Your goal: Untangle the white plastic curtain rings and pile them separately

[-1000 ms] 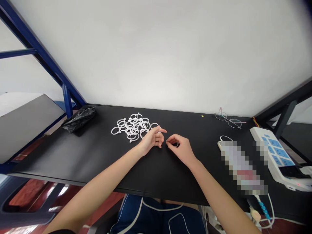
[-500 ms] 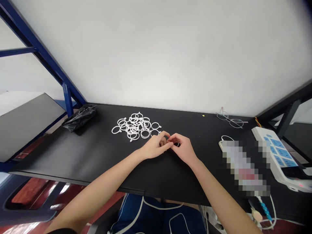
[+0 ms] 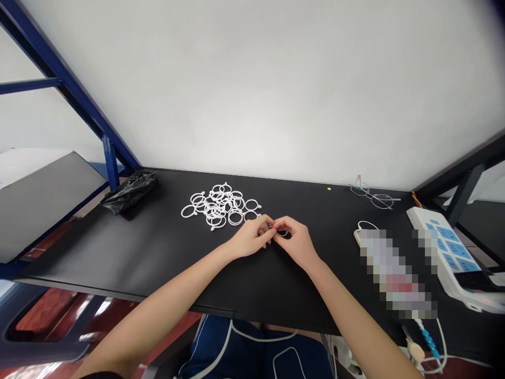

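Note:
My left hand [image 3: 252,238] and my right hand [image 3: 295,239] meet fingertip to fingertip above the black table [image 3: 158,252]. Both pinch a small white ring [image 3: 281,232], which shows only in part between the fingers. Just behind and to the left of my left hand lies a pile of white plastic rings [image 3: 221,206], several of them tangled together.
A crumpled black bag [image 3: 128,191] lies at the table's back left. Glasses [image 3: 373,194] rest at the back right. A white and blue power strip [image 3: 450,252] and a blurred-out object with cables [image 3: 394,268] lie on the right. A white wall rises behind.
My left hand moved right from the ring pile and joined my right hand. Both hands now pinch together over the same small ring.

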A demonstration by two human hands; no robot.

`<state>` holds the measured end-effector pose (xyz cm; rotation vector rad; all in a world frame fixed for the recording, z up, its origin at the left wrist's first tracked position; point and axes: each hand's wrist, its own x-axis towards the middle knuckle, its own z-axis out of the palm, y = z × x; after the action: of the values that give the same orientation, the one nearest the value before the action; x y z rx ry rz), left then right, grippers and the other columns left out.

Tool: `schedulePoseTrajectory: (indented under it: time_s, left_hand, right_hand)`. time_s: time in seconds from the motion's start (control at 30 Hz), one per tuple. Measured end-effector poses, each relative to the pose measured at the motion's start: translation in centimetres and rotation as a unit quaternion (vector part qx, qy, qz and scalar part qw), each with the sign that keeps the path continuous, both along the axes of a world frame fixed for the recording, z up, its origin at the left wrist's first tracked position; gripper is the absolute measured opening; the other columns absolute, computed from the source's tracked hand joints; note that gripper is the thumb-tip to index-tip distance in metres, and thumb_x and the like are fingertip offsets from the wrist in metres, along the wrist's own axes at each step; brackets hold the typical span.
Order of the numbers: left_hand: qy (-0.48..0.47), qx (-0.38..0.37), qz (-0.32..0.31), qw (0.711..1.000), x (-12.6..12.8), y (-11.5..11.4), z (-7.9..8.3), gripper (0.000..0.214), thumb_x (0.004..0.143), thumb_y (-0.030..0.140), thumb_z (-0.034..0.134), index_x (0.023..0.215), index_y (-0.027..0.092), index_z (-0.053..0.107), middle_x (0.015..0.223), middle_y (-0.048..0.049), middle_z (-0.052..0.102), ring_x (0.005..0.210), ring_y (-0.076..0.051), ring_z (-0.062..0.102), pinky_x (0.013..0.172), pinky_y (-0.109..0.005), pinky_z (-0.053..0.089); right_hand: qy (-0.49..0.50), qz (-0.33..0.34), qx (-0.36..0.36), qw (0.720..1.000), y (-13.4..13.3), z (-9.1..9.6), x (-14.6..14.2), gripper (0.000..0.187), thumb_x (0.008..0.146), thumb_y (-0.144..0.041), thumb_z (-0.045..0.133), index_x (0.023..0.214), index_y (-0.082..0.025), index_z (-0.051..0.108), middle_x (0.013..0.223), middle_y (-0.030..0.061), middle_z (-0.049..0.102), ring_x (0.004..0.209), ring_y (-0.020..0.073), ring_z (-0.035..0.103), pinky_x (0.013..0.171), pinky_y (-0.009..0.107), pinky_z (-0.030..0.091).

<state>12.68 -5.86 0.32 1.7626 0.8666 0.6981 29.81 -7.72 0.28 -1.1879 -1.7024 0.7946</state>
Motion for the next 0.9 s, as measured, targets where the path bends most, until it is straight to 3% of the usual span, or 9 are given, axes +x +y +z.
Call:
schedulePoseTrajectory:
  time_s: [0.37, 0.57, 0.9]
  left_hand:
    - [-0.012, -0.025, 0.028, 0.999, 0.1, 0.1, -0.1, 0.026, 0.092, 0.038, 0.05, 0.111, 0.02, 0.046, 0.076, 0.0016, 0.061, 0.054, -0.008, 0.057, 0.053, -0.021, 0.046]
    - [-0.008, -0.037, 0.019, 0.999, 0.0, 0.1, 0.3, 0.026, 0.088, 0.03, 0.055, 0.111, 0.019, 0.051, 0.086, -0.0011, 0.062, 0.06, -0.009, 0.06, 0.054, -0.021, 0.045]
    - [0.019, -0.007, 0.012, 1.0, 0.0, -0.2, 0.9, 0.031, 0.086, 0.042, 0.06, 0.103, 0.017, 0.059, 0.087, -0.0035, 0.064, 0.066, -0.011, 0.059, 0.055, -0.021, 0.044]
  right_hand:
    - [0.022, -0.029, 0.013, 0.999, -0.1, 0.2, 0.1, 0.002, 0.078, -0.02, 0.064, 0.076, -0.021, 0.064, 0.081, 0.0032, 0.067, 0.073, 0.0183, 0.066, 0.072, 0.034, 0.056]
    - [0.104, -0.033, -0.014, 0.994, 0.0, 0.5, 0.0, 0.01, 0.077, -0.026, 0.071, 0.073, -0.02, 0.064, 0.081, 0.0043, 0.068, 0.075, 0.0187, 0.066, 0.073, 0.034, 0.057]
    - [0.22, -0.001, -0.087, 0.972, 0.1, 0.7, 0.0, 0.022, 0.072, -0.032, 0.079, 0.071, -0.02, 0.061, 0.084, 0.0044, 0.068, 0.077, 0.0179, 0.066, 0.069, 0.031, 0.057]
